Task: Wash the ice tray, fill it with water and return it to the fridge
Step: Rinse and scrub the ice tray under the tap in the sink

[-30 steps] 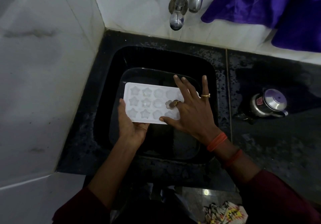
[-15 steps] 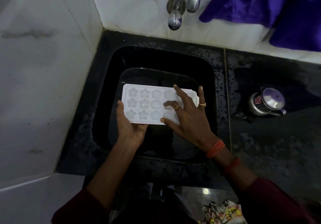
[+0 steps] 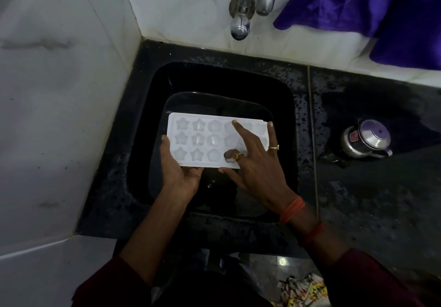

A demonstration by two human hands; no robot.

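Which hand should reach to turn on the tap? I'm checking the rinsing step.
Right: the right hand rests open and free on the white plastic ice tray, while the left hand supports it.

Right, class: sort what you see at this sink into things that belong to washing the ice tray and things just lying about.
Belongs to the job:
- ice tray
- left hand holding the tray's edge
- right hand rubbing the moulds
- tap
- sink

Just lying about:
- steel pot on the counter
- purple cloth
- patterned cloth below
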